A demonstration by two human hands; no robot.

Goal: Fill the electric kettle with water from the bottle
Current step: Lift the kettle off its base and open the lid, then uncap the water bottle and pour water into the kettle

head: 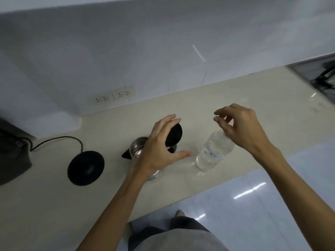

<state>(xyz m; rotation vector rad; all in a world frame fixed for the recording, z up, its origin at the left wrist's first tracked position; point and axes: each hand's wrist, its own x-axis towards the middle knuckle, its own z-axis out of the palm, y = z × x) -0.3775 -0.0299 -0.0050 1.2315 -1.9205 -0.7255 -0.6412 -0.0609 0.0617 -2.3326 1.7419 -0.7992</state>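
A steel electric kettle stands on the pale counter with its black lid tipped up and its mouth uncovered. My left hand hovers over it, fingertips on the lid's top edge and thumb spread out to the right. To the right stands a clear plastic water bottle, upright and holding water. My right hand hangs just above the bottle's top with its fingers curled and apart, and it hides the neck and cap.
The kettle's round black base lies to the left, and its cord runs to a dark object at the left edge. Wall sockets sit behind. A dark metal fixture is at the far right. The counter's front edge is close to my body.
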